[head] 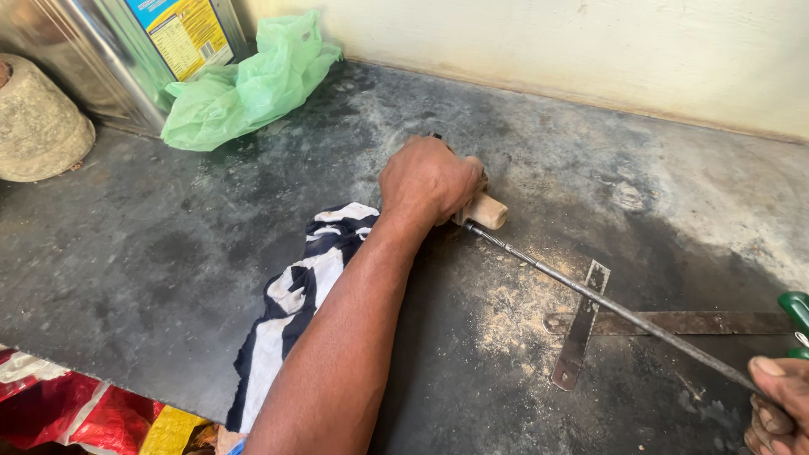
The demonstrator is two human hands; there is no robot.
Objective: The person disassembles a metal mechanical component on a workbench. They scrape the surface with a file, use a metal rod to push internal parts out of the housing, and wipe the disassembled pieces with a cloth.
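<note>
My left hand [430,179] is closed over a short pale wooden piece [487,211], pressing it down on the dark stone slab [152,253]. A long thin metal rod [615,310] runs from the end of the wooden piece down to the lower right, where my right hand [777,403] grips its near end at the frame's edge. A green handle [795,310] shows just above that hand. Pale sawdust [514,312] lies under the rod.
A flat metal try square [583,330] lies on the slab below the rod. A black-and-white striped cloth [295,295] is under my forearm. A green plastic bag [244,84], a shiny tin [126,50] and a round stone [38,122] stand at the back left.
</note>
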